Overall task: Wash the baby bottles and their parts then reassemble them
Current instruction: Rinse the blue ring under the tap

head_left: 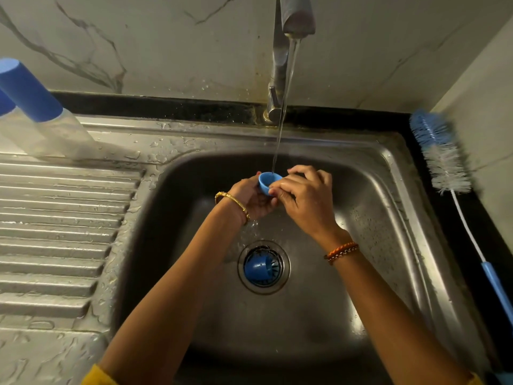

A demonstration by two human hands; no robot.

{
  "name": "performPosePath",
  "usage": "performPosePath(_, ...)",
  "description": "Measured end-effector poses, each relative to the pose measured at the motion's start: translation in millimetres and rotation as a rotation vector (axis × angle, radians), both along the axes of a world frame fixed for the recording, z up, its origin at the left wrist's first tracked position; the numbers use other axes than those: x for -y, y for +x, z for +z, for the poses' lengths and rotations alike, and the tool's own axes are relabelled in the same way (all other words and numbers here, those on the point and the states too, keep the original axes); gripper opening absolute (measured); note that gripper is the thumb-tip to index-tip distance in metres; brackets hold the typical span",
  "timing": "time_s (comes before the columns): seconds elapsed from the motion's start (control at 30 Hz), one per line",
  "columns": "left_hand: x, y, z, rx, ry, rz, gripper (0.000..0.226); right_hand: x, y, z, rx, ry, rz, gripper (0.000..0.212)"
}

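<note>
I see a capped baby bottle (41,118) lying on the draining board at left. My left hand (251,197) cups a small blue cap (268,183) under the tap stream (280,129); my right hand (304,194) fingers pinch its rim. Another blue cap (256,269) sits on the sink drain. A bottle brush (441,154) lies on the desk at right.

Head camera, steep downward view.
I look from above, close over the sink (388,173) (wide-angle, edges bowed), facing the back wall (166,37), forearms reaching in from the bottom edge.
</note>
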State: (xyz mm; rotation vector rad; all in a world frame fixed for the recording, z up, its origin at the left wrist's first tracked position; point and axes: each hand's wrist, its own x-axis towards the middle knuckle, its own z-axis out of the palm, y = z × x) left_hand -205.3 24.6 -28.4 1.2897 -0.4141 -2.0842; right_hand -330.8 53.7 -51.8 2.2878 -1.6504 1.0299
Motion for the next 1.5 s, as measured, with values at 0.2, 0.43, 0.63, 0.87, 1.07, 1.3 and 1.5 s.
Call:
performPosePath(0.2,-2.6,-2.0,-2.0,-0.161,0.045,0.064,0.036,0.1,-2.2,5.1,-0.091,-0.060,-0.026,0.024)
performPosePath(0.43,3.0,-14.0,4.3,-0.146,-0.093,0.037,0.035,-5.7,-11.9,3.7,-0.120,-0.175,-0.112,0.018)
performPosePath(0.63,3.7,-18.9,11.7,-0.022,-0.172,0.059,0.024,-2.7,0.6,-7.9,0.444,0.074,-0.193,0.018)
performPosePath(0.87,3.4,-0.6,22.1,-0.020,-0.100,0.096,0.038,10.5,22.1,22.5,0.926,0.579,-0.164,0.016)
performPosePath(1.07,4.4,1.3,27.0,-0.020,-0.147,0.171,0.024,12.2,28.0,40.4,0.948,0.666,-0.088,0.022)
performPosePath(1.3,5.5,-12.9,41.2,0.014,-0.112,0.114,0.032,-1.3,26.0,42.6,0.659,0.304,0.010,0.026)
performPosePath(1.5,0.7,-15.7,44.9,0.007,-0.092,0.058,0.041,-9.0,13.6,40.5,0.419,0.187,-0.207,0.026)
